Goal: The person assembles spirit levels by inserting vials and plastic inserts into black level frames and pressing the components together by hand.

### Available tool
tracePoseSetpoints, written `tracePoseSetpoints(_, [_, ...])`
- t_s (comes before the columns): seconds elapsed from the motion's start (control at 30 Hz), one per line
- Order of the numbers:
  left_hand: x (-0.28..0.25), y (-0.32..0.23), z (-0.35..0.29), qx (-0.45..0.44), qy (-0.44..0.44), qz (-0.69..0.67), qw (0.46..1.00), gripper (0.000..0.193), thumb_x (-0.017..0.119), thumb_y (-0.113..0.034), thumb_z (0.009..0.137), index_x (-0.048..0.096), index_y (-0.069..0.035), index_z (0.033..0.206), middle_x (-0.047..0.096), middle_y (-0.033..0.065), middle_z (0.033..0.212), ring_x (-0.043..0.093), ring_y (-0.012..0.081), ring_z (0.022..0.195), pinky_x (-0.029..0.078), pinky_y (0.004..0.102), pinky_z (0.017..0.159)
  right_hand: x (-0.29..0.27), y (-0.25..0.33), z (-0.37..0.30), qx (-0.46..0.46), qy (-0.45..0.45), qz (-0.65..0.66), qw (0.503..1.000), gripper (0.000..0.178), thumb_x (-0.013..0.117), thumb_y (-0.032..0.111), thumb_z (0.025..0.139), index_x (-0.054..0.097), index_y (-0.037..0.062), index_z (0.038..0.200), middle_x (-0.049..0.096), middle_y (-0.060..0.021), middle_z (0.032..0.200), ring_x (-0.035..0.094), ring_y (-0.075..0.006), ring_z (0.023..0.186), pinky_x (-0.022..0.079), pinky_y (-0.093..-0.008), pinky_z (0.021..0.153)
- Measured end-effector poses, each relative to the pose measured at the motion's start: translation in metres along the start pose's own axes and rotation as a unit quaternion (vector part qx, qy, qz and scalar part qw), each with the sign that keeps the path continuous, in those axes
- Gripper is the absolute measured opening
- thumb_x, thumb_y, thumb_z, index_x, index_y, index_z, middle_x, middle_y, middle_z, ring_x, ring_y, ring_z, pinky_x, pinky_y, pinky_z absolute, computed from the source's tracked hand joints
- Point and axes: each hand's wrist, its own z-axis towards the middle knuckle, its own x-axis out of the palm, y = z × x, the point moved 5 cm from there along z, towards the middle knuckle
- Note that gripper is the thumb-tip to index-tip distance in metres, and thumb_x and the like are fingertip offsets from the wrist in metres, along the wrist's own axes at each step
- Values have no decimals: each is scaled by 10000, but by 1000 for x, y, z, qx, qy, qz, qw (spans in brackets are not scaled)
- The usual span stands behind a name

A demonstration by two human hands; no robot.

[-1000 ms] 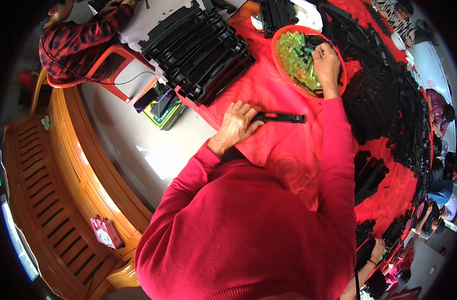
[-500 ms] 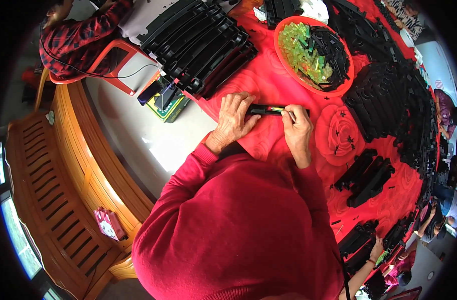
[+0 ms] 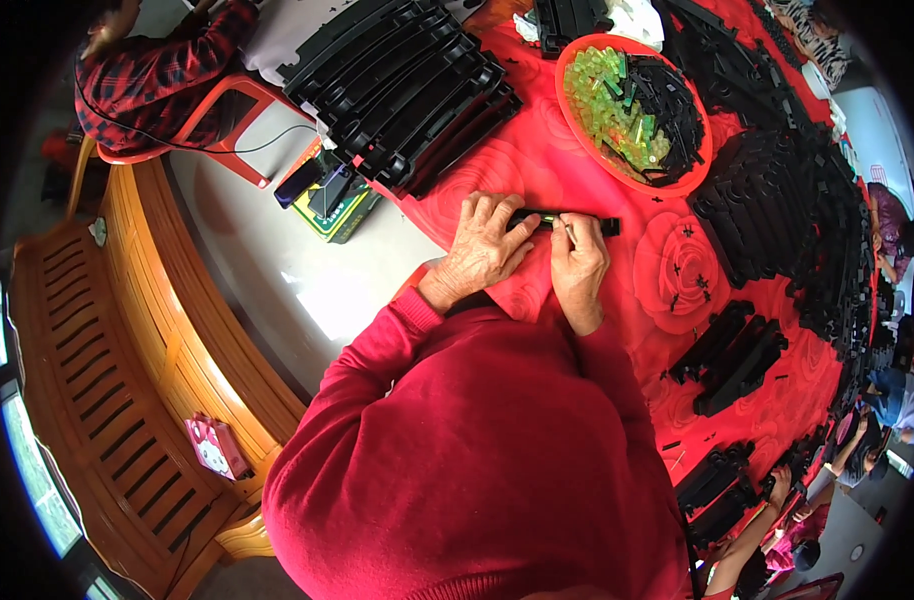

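Observation:
A long black plastic part [image 3: 609, 227] lies crosswise on the red flowered cloth in front of me, with a yellow-green piece showing along its middle. My left hand [image 3: 485, 243] lies over its left end, fingers curled onto it. Bent fingers of my right hand [image 3: 579, 262] meet at the middle of the part, near the thumb of the left. A small pale tip pokes out of this pinch; the rest of it is hidden. Beyond the hands, to the right, an orange-red basin [image 3: 704, 170] holds yellow-green translucent pieces [image 3: 609, 100] and black strips [image 3: 671, 108].
Long black plastic trays [image 3: 402, 95] are stacked at the far left of the table. More black parts [image 3: 752, 205] pile up on the right, others [image 3: 729, 355] nearer. A green-and-yellow box [image 3: 342, 222] sits left, past the table edge. Several people are around.
My right hand has slid left along the black part, closer to my left hand, uncovering its right end. The left hand has shifted slightly right. At lower right another person's arm moved.

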Motion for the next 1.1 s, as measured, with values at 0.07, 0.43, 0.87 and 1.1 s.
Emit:
tracePoseSetpoints(0.07, [-1, -4, 3, 13, 8, 49, 999, 394, 718, -191, 689, 628, -97, 1060, 515, 130, 1117, 501, 304, 991, 390, 471, 846, -3, 5, -4, -27, -13, 0, 1000, 89, 636, 48, 819, 604, 9, 892, 608, -130, 866, 620, -272, 679, 504, -364, 596])
tracePoseSetpoints(0.43, [16, -1, 2, -19, 32, 80, 996, 334, 649, -200, 705, 667, -115, 1028, 550, 119, 1029, 502, 287, 957, 389, 441, 802, -3, 2, -9, -68, 70, -99, 990, 211, 618, 131, 831, 604, 57, 1028, 573, -118, 1060, 633, -314, 732, 517, -398, 574])
tracePoseSetpoints(0.87, [11, 6, 3, 12, 43, 42, 998, 254, 631, -177, 741, 665, -80, 974, 575, 125, 977, 546, 278, 903, 430, 404, 759, 2, 2, -5, -48, 169, -184, 967, 266, 580, 154, 826, 582, 67, 1077, 551, -146, 1066, 628, -333, 669, 504, -438, 539])
tracePoseSetpoints(1.1, [12, 9, 6, 26, 83, 60, 994, 226, 609, -178, 759, 664, -96, 962, 588, 129, 993, 555, 281, 912, 450, 412, 753, -4, 4, -1, -19, 222, -197, 955, 255, 579, 141, 824, 595, 92, 1074, 559, -124, 1051, 622, -339, 730, 507, -448, 597])
